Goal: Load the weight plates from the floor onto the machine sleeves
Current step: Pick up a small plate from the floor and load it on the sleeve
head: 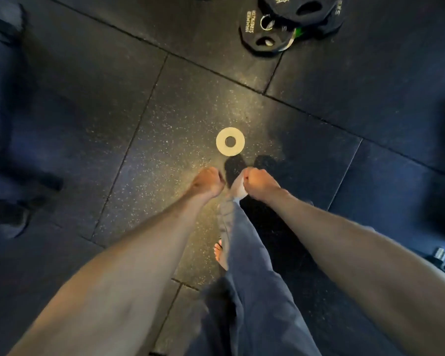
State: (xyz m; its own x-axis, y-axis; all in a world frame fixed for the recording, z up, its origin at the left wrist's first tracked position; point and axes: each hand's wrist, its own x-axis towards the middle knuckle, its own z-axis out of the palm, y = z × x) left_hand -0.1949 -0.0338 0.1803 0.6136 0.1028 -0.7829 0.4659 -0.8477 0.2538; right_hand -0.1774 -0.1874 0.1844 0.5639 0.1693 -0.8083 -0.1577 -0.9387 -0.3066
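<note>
**A:** Dark speckled rubber floor [113, 119], tiled, with the seams running on a slant. Where is the load?

**B:** One small pale plate [230, 141] lies flat near the middle of the floor, on the brightest tile and clear of the seams. A heap of black plates [293, 21] sits at the far edge, toward the right corner. They overlap one another, with their grip holes facing up.

**A:** And the hands?

**B:** Both reach forward and down, just short of the pale plate. The left hand [208, 181] is curled into a loose fist with nothing in it. The right hand [260, 182] is balled the same way, and I see nothing in it either (the pale patch under it reads as the end of the trouser leg [247, 253], though I cannot be sure). Neither touches the plate.

**A:** Why fists, so close to it?

**B:** My guess is that this is the approach, with no grasp begun. The plate lies flush on the rubber, so it offers no lip. Fingers will probably have to uncurl, then hook its centre hole or pry under the rim.

**A:** Any sleeves in sight?

**B:** None that I can make out. The dark shapes along the left edge are too blurred to tell.
</note>
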